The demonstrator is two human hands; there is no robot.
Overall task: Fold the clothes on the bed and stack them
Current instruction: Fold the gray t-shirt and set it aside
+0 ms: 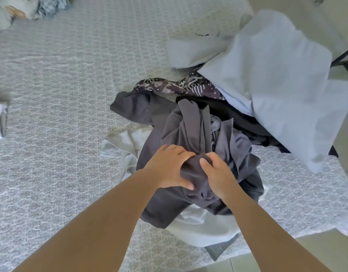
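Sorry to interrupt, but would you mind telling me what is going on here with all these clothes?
A person is sorting laundry on a bed covered with a patterned spread. Both the left hand and the right hand grip a bunched dark grey garment on top of a loose pile. Beside it lie a patterned dark piece, a large light blue shirt and a white garment underneath. Nothing in the pile looks folded yet; something pale sits at the bed's left edge, too blurred to identify.
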